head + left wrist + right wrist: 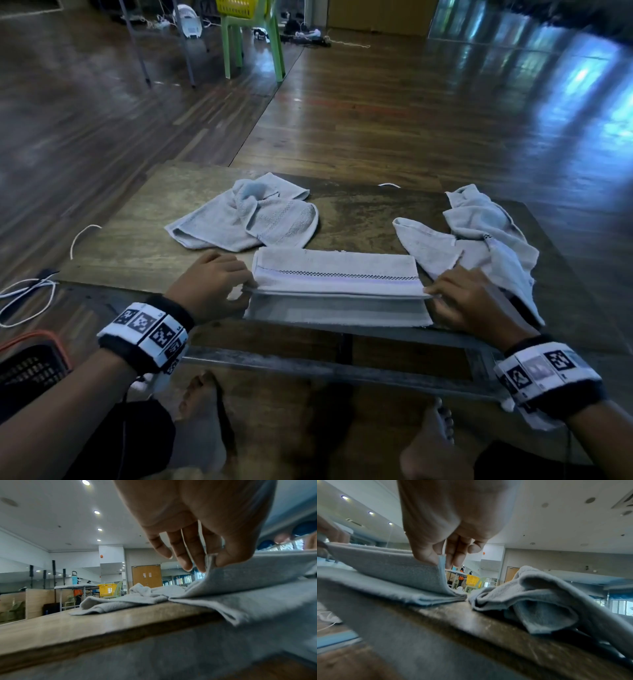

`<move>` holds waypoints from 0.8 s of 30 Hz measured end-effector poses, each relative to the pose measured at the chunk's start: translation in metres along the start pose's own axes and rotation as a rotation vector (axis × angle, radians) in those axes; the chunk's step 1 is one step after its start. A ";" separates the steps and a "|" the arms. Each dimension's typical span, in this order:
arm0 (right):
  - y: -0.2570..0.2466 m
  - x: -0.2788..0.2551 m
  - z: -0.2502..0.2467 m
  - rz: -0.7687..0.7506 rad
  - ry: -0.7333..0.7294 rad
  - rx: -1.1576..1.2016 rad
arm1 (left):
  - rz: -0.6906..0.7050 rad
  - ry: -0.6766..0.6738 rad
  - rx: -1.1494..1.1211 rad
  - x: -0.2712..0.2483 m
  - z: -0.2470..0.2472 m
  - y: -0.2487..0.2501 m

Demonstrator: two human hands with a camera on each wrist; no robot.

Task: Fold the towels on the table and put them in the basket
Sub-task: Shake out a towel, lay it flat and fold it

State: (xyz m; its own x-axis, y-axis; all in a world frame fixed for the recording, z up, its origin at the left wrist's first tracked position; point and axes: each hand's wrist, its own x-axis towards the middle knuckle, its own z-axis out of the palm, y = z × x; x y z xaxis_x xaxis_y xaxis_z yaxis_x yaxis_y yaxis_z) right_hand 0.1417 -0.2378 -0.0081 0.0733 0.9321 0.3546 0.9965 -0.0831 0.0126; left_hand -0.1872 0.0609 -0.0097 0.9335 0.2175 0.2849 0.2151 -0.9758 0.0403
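Note:
A grey towel [335,274] lies partly folded along the near edge of the wooden table [144,246], its lower layer hanging over that edge. My left hand [219,284] pinches the upper layer's left corner [210,559]. My right hand [462,301] pinches the right corner [441,561], and the flap is lifted off the lower layer. Two crumpled grey towels lie behind: one towel [250,216] at the middle back, the other towel [479,233] at the right, draping over the table's side. A dark basket with an orange rim [30,363] stands on the floor at my left.
White cables [30,294] trail over the floor left of the table. A green chair [253,44] carrying a yellow basket [239,8] stands far back. My bare feet [202,411] are under the table's metal frame [342,370].

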 end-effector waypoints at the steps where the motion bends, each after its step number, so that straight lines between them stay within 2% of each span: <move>1: -0.003 -0.005 0.002 -0.027 -0.024 -0.017 | 0.013 -0.023 0.010 -0.005 0.004 0.002; 5: -0.011 -0.019 0.012 -0.063 -0.101 -0.034 | 0.028 -0.085 0.034 -0.019 0.021 0.007; 10: -0.015 -0.023 0.018 -0.030 -0.147 -0.037 | -0.007 -0.081 0.005 -0.023 0.027 0.013; 17: -0.014 -0.011 0.026 0.062 -0.126 -0.048 | -0.137 -0.053 0.060 -0.001 0.033 0.009; 24: -0.007 -0.006 0.014 0.066 -0.076 -0.096 | -0.149 0.008 0.078 0.013 0.029 0.005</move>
State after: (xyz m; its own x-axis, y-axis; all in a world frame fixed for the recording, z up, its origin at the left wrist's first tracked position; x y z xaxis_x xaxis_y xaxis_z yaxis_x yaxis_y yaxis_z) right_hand 0.1350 -0.2378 -0.0237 0.1447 0.9473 0.2858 0.9812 -0.1747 0.0823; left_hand -0.1660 0.0596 -0.0337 0.8874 0.3594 0.2888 0.3730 -0.9278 0.0088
